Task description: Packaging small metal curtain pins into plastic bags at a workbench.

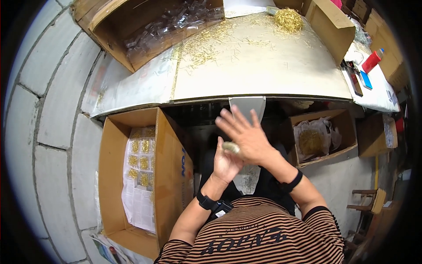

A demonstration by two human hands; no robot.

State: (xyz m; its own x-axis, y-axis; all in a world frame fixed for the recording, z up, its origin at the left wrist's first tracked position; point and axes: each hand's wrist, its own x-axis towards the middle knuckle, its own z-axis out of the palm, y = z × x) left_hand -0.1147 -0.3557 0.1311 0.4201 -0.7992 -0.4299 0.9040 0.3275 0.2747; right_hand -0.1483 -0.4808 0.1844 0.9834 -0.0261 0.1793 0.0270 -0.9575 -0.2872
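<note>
Over my lap, my right hand [251,140] is raised with its fingers spread, slightly blurred. Close against it is my left hand [226,166], palm turned up and one digit stretched upward; its other fingers are largely hidden behind the right hand. A small pale beige piece [231,148] shows where the hands meet, at the right thumb; whether it is a thumb covering or a loose thing I cannot tell. Beyond them stands the worktable [263,79], strewn with thin gold-coloured pieces [202,50] and a heap of the same [288,20].
At my left, a tall cardboard box [169,171] holds clear packs of gold pieces [144,163]. A box of clear plastic cases [176,24] lies on the table. To the right are a lined carton [347,132], a red bottle [372,61] and a wooden stool [377,200].
</note>
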